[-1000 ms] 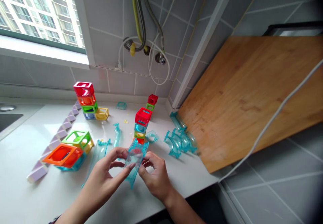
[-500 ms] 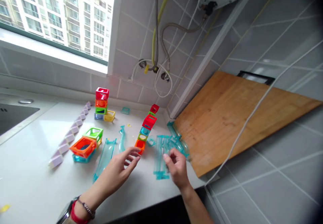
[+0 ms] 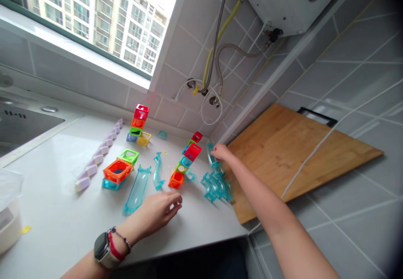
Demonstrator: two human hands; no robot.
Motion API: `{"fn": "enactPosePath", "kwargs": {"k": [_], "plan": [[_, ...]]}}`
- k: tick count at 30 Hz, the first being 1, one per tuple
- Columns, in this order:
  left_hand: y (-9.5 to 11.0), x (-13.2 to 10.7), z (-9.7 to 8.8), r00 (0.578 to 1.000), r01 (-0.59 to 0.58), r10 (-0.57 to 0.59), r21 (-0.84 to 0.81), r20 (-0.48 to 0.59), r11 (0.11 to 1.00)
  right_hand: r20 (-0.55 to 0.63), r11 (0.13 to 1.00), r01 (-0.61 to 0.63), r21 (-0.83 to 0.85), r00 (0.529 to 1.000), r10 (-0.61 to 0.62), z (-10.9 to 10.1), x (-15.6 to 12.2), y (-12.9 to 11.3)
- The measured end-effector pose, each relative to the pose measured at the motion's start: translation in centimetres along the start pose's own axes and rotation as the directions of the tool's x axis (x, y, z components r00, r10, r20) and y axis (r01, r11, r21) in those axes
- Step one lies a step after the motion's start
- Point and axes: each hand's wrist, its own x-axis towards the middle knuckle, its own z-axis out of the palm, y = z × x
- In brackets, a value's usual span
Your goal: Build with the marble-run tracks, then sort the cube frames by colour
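Observation:
My right hand (image 3: 221, 152) reaches to the back right of the counter, its fingers closed on a clear teal track piece (image 3: 210, 155) beside the wooden board. Several curved teal track pieces (image 3: 217, 186) lie bunched nearer to me. Loosely curled and holding nothing, my left hand (image 3: 163, 209) hovers over the counter, its thumb apart from the fingers. Just beyond it stands a tower of coloured frame blocks (image 3: 181, 168), with an orange block (image 3: 176, 180) nearest. To its left are a wavy teal track (image 3: 158, 172) and a wide straight teal track (image 3: 137, 191).
An orange and green block group (image 3: 118, 170) and a red-topped stack (image 3: 138, 122) stand left, beside a row of pale lilac blocks (image 3: 98, 159). A wooden board (image 3: 283, 161) leans at right with a white cable (image 3: 310, 163) across it. A sink (image 3: 28, 123) is at far left.
My right hand has moved from the straight teal tracks at the front to the back right corner. Those straight tracks no longer lie at the front. My left hand has drawn back from the orange block.

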Motion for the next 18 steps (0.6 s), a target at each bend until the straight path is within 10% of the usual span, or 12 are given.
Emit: {"fn": "enactPosePath", "kwargs": {"k": [18], "plan": [[0.0,0.2,0.2,0.994,0.045,-0.053,0.081,0.098,0.996,0.275,0.959,-0.012,-0.283,0.957,0.093,6.0,4.2,0.6]]}}
